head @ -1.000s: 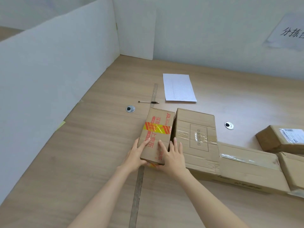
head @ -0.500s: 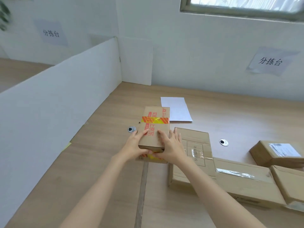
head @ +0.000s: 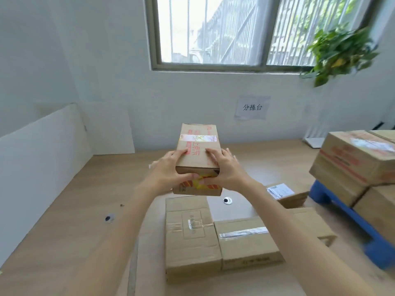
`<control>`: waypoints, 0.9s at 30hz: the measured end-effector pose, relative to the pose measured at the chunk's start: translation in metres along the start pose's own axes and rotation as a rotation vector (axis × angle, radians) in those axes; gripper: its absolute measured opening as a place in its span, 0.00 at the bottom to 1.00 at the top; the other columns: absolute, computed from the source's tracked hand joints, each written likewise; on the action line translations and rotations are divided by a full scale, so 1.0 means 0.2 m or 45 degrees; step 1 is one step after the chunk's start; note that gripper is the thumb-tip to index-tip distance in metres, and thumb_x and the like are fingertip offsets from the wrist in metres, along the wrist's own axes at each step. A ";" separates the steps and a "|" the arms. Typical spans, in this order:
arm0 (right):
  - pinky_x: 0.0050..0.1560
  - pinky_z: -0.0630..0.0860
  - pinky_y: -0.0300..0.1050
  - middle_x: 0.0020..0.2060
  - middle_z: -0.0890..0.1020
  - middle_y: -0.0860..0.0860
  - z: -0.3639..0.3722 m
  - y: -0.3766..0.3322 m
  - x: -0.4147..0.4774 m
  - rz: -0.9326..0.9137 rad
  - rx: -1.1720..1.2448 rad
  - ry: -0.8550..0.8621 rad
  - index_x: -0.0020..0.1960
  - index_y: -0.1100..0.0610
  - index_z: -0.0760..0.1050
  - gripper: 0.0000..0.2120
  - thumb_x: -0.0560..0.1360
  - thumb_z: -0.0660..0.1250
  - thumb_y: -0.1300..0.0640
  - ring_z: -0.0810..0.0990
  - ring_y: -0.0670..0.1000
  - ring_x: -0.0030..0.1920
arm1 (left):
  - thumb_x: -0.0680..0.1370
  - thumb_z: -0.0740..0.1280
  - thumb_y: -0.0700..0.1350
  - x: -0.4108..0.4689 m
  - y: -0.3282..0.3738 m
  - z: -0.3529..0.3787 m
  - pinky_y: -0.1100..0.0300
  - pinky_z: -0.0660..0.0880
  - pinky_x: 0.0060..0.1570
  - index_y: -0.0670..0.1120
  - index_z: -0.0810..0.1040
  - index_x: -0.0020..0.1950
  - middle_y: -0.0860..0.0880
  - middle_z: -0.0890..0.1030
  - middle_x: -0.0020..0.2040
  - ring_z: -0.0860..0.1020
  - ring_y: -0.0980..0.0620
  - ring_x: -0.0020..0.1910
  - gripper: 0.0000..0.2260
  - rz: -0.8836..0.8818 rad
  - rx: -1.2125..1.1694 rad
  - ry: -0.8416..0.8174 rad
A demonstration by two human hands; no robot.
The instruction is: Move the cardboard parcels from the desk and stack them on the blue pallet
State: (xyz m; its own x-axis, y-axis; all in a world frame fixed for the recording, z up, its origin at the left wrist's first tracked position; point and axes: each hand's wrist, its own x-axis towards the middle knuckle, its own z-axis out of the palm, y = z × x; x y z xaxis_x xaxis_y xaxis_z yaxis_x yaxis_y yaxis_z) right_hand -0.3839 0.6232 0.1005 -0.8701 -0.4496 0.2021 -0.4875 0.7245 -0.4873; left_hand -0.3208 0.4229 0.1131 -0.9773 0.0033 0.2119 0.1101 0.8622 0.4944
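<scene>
I hold a small cardboard parcel (head: 197, 146) with red print and orange-yellow tape in the air above the wooden desk (head: 70, 210). My left hand (head: 171, 167) grips its left near corner and my right hand (head: 224, 169) its right near corner. Below it on the desk lie a plain taped parcel (head: 190, 236), a second taped parcel (head: 245, 242) to its right and a smaller labelled parcel (head: 286, 194) further back. The blue pallet (head: 346, 218) stands at the right, carrying stacked cardboard parcels (head: 352, 159).
White partition boards (head: 42, 150) line the desk's left side and back corner. A paper sign (head: 252, 107) hangs on the wall under a window (head: 213, 30), with a green plant (head: 339, 50) at the upper right. Round cable holes (head: 227, 200) sit in the desktop.
Both hands have raised the small parcel off the desk to about chest height. My view has tilted up and right, bringing the window, plant and blue pallet into sight.
</scene>
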 end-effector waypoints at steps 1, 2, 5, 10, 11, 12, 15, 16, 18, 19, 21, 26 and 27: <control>0.75 0.51 0.60 0.72 0.64 0.54 -0.09 0.08 -0.04 0.012 -0.020 0.032 0.76 0.46 0.56 0.51 0.61 0.77 0.37 0.54 0.59 0.75 | 0.64 0.67 0.70 0.03 0.11 0.04 0.51 0.67 0.66 0.59 0.61 0.75 0.52 0.69 0.71 0.70 0.50 0.67 0.42 0.047 -0.002 -0.005; 0.73 0.55 0.59 0.70 0.65 0.54 -0.18 0.17 -0.10 0.028 -0.040 0.061 0.76 0.46 0.56 0.51 0.61 0.77 0.37 0.57 0.57 0.73 | 0.63 0.65 0.71 0.07 0.22 0.09 0.51 0.68 0.65 0.58 0.61 0.75 0.52 0.70 0.70 0.71 0.50 0.66 0.43 0.096 -0.005 -0.008; 0.70 0.61 0.55 0.67 0.67 0.52 -0.46 0.44 -0.31 0.109 -0.073 0.141 0.75 0.47 0.58 0.49 0.61 0.78 0.39 0.62 0.54 0.69 | 0.67 0.69 0.66 0.15 0.59 0.26 0.51 0.68 0.64 0.58 0.61 0.75 0.52 0.70 0.70 0.71 0.51 0.66 0.39 0.234 -0.033 -0.039; 0.65 0.71 0.52 0.64 0.67 0.52 -0.97 0.92 -0.77 0.262 -0.142 0.256 0.75 0.45 0.56 0.48 0.62 0.77 0.39 0.67 0.52 0.65 | 0.70 0.70 0.64 0.23 1.31 0.62 0.52 0.70 0.64 0.58 0.60 0.75 0.52 0.70 0.70 0.72 0.50 0.65 0.37 0.445 -0.097 -0.101; 0.64 0.71 0.51 0.65 0.67 0.52 -1.07 1.02 -0.87 0.297 -0.151 0.287 0.75 0.45 0.56 0.48 0.62 0.77 0.40 0.67 0.52 0.65 | 0.70 0.70 0.63 0.24 1.47 0.70 0.52 0.70 0.64 0.58 0.60 0.75 0.52 0.70 0.71 0.72 0.49 0.65 0.37 0.491 -0.104 -0.113; 0.64 0.71 0.50 0.66 0.66 0.52 -1.17 1.11 -0.98 0.329 -0.162 0.318 0.75 0.44 0.56 0.48 0.63 0.77 0.40 0.67 0.52 0.66 | 0.71 0.69 0.63 0.25 1.63 0.77 0.51 0.70 0.63 0.58 0.59 0.76 0.52 0.70 0.71 0.72 0.49 0.65 0.36 0.536 -0.106 -0.120; 0.66 0.68 0.50 0.69 0.64 0.52 -1.45 1.37 -1.27 0.424 -0.168 0.375 0.75 0.44 0.56 0.48 0.62 0.78 0.41 0.64 0.53 0.69 | 0.72 0.69 0.63 0.24 2.06 0.99 0.52 0.69 0.63 0.57 0.59 0.76 0.51 0.68 0.72 0.70 0.49 0.66 0.36 0.656 -0.125 -0.143; 0.66 0.68 0.51 0.69 0.65 0.52 -1.52 1.45 -1.36 0.459 -0.169 0.389 0.76 0.44 0.56 0.49 0.62 0.78 0.40 0.64 0.53 0.69 | 0.72 0.68 0.63 0.24 2.18 1.06 0.52 0.68 0.63 0.57 0.59 0.76 0.51 0.68 0.72 0.70 0.48 0.67 0.36 0.689 -0.138 -0.161; 0.65 0.70 0.53 0.66 0.66 0.52 -1.65 1.59 -1.54 0.535 -0.193 0.415 0.75 0.43 0.56 0.49 0.62 0.77 0.39 0.65 0.52 0.68 | 0.72 0.68 0.63 0.23 2.41 1.20 0.50 0.68 0.65 0.57 0.58 0.76 0.51 0.67 0.72 0.69 0.48 0.68 0.36 0.747 -0.165 -0.211; 0.65 0.70 0.54 0.65 0.66 0.52 -1.70 1.66 -1.62 0.569 -0.200 0.426 0.75 0.43 0.56 0.49 0.62 0.77 0.39 0.65 0.53 0.68 | 0.72 0.68 0.63 0.22 2.51 1.27 0.49 0.67 0.65 0.57 0.58 0.76 0.51 0.67 0.73 0.68 0.47 0.69 0.36 0.778 -0.174 -0.235; 0.65 0.70 0.54 0.66 0.66 0.52 -1.79 1.79 -1.76 0.638 -0.192 0.441 0.75 0.43 0.56 0.49 0.62 0.77 0.39 0.66 0.53 0.68 | 0.72 0.68 0.63 0.22 2.70 1.39 0.49 0.66 0.67 0.57 0.58 0.77 0.51 0.65 0.74 0.66 0.48 0.71 0.36 0.843 -0.179 -0.278; 0.65 0.69 0.50 0.68 0.65 0.52 -1.97 2.09 -2.05 0.747 -0.166 0.513 0.76 0.43 0.55 0.47 0.65 0.77 0.42 0.67 0.53 0.68 | 0.73 0.68 0.62 0.23 3.11 1.65 0.55 0.64 0.66 0.57 0.57 0.77 0.51 0.65 0.74 0.66 0.49 0.71 0.36 0.977 -0.187 -0.378; 0.66 0.68 0.50 0.69 0.64 0.52 -2.00 2.15 -2.10 0.763 -0.157 0.530 0.76 0.44 0.55 0.47 0.64 0.77 0.42 0.66 0.53 0.68 | 0.73 0.68 0.61 0.24 3.19 1.70 0.55 0.65 0.66 0.57 0.57 0.77 0.51 0.65 0.74 0.66 0.49 0.70 0.35 1.000 -0.193 -0.390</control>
State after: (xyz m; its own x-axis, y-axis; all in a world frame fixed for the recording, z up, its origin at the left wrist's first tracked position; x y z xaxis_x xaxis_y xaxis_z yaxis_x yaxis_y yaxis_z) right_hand -0.2570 1.3322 0.1468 -0.9334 0.2590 0.2485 0.0965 0.8480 -0.5212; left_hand -0.3582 1.1449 0.1517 -0.6106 0.7271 0.3140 0.7777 0.4755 0.4112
